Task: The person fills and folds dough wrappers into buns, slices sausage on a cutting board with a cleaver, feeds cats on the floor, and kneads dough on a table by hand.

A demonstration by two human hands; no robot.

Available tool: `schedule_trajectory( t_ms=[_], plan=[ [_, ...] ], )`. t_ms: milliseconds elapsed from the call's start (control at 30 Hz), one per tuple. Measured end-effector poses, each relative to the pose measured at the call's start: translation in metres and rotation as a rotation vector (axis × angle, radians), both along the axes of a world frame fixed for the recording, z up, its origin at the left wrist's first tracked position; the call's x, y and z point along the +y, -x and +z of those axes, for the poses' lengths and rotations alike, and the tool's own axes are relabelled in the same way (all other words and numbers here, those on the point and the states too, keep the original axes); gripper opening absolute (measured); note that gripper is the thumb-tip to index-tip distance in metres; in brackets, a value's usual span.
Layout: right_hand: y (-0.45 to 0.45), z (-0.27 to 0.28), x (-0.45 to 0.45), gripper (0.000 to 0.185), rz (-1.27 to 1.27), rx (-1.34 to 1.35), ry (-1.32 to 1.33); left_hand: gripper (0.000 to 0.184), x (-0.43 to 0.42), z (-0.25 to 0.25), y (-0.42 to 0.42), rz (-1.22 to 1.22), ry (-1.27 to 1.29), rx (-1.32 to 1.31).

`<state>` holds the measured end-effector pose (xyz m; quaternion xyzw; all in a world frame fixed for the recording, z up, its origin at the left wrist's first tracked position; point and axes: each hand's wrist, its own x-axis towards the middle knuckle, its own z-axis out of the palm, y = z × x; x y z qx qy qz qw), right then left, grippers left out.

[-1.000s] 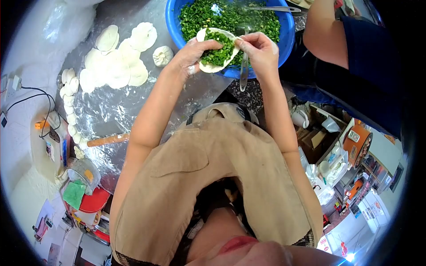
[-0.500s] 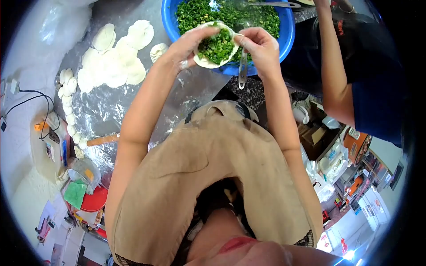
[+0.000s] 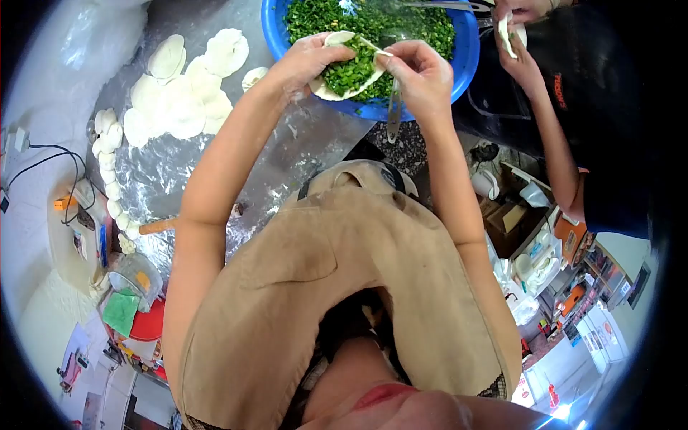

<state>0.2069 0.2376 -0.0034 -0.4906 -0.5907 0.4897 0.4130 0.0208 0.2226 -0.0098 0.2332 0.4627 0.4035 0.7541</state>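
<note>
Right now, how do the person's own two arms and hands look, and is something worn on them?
Both the left arm and the right arm look bare, with no sleeve visible. The left hand and the right hand show no glove, ring or watch. Pale, powdery traces seem to mark the fingers. A plain tan cloth garment covers the torso.

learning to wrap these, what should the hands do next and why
Probably gather the next bit of the wrapper edge with the right hand: its fingers pinch one side, the chopped greens inside lie exposed, and the left hand supports the other side.
</note>
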Motion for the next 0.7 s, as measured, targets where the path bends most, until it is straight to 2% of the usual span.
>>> schedule_trajectory(
  t_ms=[167,233,300,367,433,467,500,600,633,700],
  plan=[
    [0.003,0.001,0.007,0.009,0.028,-0.069,0.018,0.023,0.008,-0.014,0.004,-0.132,-0.042,0.073],
    [0.004,0.004,0.000,0.010,-0.040,-0.098,-0.111,0.021,0.009,-0.003,0.004,-0.119,-0.079,0.115],
    [0.006,-0.006,0.008,0.008,-0.019,0.032,-0.104,0.025,0.011,0.008,0.005,-0.215,-0.096,0.235],
    [0.006,-0.005,0.011,0.009,0.028,0.017,0.027,0.026,0.018,0.002,0.008,-0.245,-0.102,0.227],
    [0.006,0.009,0.003,0.010,0.002,-0.214,-0.148,0.025,0.023,0.001,0.012,-0.346,-0.110,0.263],
    [0.006,0.004,0.002,0.011,-0.014,-0.109,-0.153,0.023,0.024,0.000,0.013,-0.345,-0.128,0.256],
    [0.007,0.000,0.004,0.011,-0.014,-0.110,-0.147,0.023,0.024,0.000,0.012,-0.346,-0.123,0.253],
    [0.006,0.001,0.010,0.012,0.091,-0.021,0.117,0.023,0.033,0.000,0.012,-0.507,-0.136,0.253],
    [0.004,0.001,0.009,0.013,0.074,-0.159,-0.032,0.026,0.034,-0.006,0.012,-0.518,-0.153,0.281],
    [0.004,0.002,0.003,0.013,0.031,-0.133,-0.102,0.029,0.035,-0.006,0.014,-0.538,-0.145,0.251]
  ],
)
